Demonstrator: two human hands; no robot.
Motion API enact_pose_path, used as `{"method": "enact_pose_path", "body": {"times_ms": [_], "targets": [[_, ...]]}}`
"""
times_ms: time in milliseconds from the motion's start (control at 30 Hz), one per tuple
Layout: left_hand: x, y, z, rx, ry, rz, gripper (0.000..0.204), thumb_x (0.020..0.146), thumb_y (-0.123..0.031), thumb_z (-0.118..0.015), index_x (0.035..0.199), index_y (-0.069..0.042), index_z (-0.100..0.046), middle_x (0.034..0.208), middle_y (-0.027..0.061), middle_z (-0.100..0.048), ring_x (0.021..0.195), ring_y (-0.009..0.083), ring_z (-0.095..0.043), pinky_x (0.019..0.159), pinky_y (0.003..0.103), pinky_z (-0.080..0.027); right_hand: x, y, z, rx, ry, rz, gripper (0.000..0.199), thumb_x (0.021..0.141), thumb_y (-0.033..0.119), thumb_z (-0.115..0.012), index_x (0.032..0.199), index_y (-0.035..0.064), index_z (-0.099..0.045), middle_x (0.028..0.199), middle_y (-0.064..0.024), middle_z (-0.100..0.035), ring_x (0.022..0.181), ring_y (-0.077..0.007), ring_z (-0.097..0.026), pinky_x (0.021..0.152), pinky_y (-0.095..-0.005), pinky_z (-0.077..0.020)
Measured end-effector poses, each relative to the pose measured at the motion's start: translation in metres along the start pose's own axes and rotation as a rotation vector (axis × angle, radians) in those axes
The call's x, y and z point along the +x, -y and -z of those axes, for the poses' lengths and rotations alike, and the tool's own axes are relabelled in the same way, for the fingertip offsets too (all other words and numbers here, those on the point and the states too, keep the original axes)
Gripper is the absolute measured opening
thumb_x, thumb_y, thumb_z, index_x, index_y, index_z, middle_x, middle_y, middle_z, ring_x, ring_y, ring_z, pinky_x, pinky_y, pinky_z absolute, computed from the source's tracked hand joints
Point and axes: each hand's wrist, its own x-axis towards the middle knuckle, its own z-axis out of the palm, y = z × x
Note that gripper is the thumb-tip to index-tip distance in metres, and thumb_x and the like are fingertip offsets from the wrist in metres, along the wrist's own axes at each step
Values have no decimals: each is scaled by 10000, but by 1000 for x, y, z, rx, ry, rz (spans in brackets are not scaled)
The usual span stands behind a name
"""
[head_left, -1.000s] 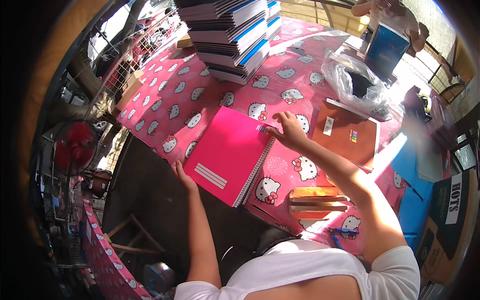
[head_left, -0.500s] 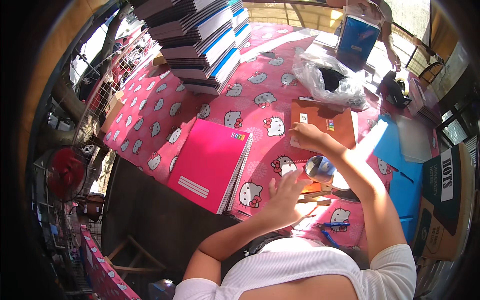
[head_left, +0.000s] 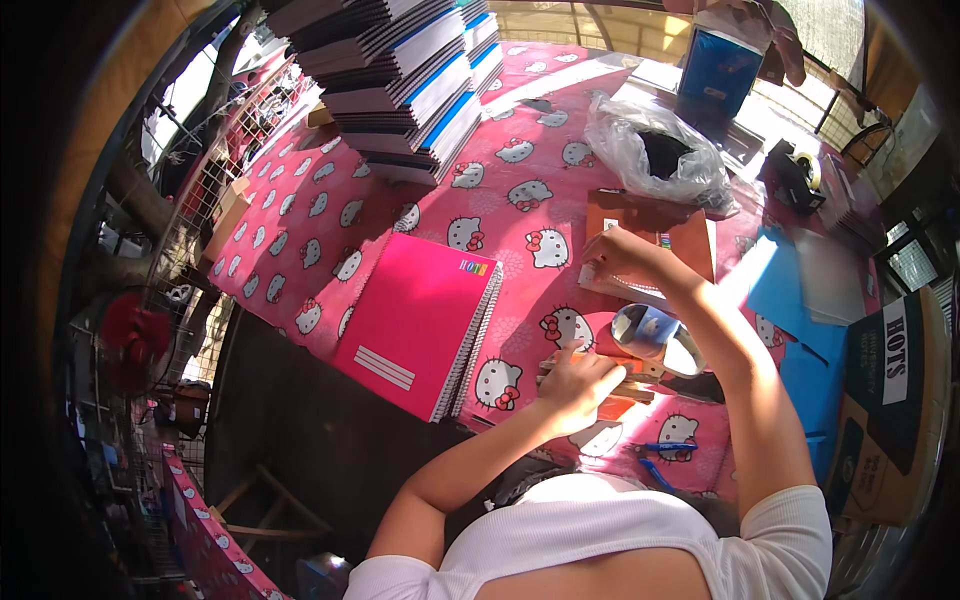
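My right hand point(head_left: 630, 258) rests over the left part of a brown-covered notebook point(head_left: 690, 230), its fingers curled and bent down; whatever is between the fingertips is hidden. Nearer to me, my left hand point(head_left: 582, 393) is closed at a small pile of flat orange and brown pieces point(head_left: 622, 402), which its fingers partly cover. What it grips there cannot be made out. Between the two hands stands a glossy, rounded blue-and-white thing point(head_left: 645, 330). A large pink spiral notebook point(head_left: 425, 315) lies to the left of my left hand.
Tall stacks of spiral notebooks point(head_left: 400, 100) stand at the far left. A clear plastic bag point(head_left: 650, 160), a black tape dispenser point(head_left: 790, 175) and blue sheets point(head_left: 810, 370) lie to the right. Blue pens point(head_left: 668, 448) lie near me. A cardboard box point(head_left: 890, 400) stands at right. Another person's hand point(head_left: 785, 45) is beyond a blue package point(head_left: 718, 75).
My left hand, spread before, has come down and closed at the orange and brown pieces. My right hand has shifted slightly right over the brown notebook. The other person's hand has risen.
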Motion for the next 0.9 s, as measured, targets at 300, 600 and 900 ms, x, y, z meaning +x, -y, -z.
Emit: {"method": "enact_pose_path", "body": {"times_ms": [300, 600, 900], "targets": [[-1, 3, 4, -41, 15, -29, 389, 692, -44, -633, 1066, -114, -555, 922, 34, -588, 936, 213, -596, 1010, 462, -314, 6, 21, -16, -353, -1, -4, 249, 596, 153, -708, 816, 39, -694, 833, -169, -648, 798, -342, -632, 746, -402, -514], [-2, 2, 3, -44, 55, -12, 391, 706, -42, -620, 1087, -104, -557, 965, 41, -595, 977, 215, -585, 1011, 458, -315, -3, 25, 10, -22, 40, 24, 260, 651, 29, -683, 908, -7, -671, 895, -144, -658, 860, -309, -629, 756, -385, -486], [1, 0, 5, -68, 56, -13, 437, 668, 32, -594, 1082, -103, -552, 1009, 54, -593, 981, 224, -585, 1021, 458, -331, -8, 16, 7, -7, -18, 6, 224, 666, 41, -669, 883, -13, -654, 824, -154, -633, 780, -307, -627, 689, -385, -468]]}}
